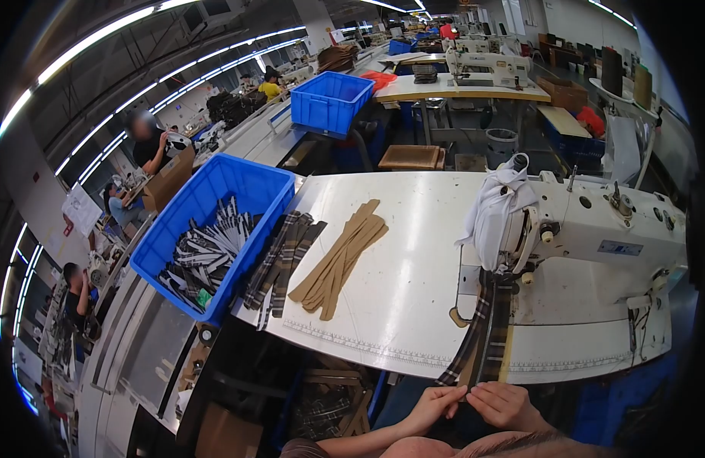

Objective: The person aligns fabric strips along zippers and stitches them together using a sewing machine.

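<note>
Plaid fabric strips run from under the head of a white sewing machine and hang over the table's front edge. Some tan material shows between them. Just below that edge, my left hand pinches the lower end of the strips with thumb and forefinger. Close beside it, my right hand is also closed on the strips, its fingertips nearly touching the left ones. The exact edges between my fingertips are partly hidden. A white cloth is tied around the machine's head and covers part of it.
On the white table lie a pile of tan strips and a stack of plaid strips. A blue bin of cut strips stands at the left. Another blue bin sits farther back. Other people work at the far left.
</note>
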A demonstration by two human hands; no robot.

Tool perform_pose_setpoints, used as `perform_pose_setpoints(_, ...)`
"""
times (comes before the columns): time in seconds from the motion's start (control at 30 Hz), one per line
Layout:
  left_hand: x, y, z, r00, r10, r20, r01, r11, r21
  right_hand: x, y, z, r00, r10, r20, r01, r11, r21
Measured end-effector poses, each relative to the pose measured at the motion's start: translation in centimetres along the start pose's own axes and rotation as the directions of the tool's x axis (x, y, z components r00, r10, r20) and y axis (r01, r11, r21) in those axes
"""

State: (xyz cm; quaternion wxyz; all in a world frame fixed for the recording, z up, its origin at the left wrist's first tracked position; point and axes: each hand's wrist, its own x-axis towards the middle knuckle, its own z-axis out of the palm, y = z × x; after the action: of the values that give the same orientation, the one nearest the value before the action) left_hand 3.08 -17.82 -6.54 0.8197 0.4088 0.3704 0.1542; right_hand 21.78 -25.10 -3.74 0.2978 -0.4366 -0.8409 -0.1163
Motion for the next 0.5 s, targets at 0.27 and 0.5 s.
perform_pose_setpoints(0.27,0.04,0.08,0.08,1.0,-0.005,-0.008,0.005,1.0,-0.004,0.15,-0.04,-0.09,1.0,-0.004,0.005,0.004,1.0,0.004)
perform_pose_setpoints(0.5,0.04,-0.08,0.07,1.0,0.006,0.003,-0.006,1.0,-0.013,0.17,-0.08,-0.05,1.0,-0.013,0.012,0.013,1.0,0.006)
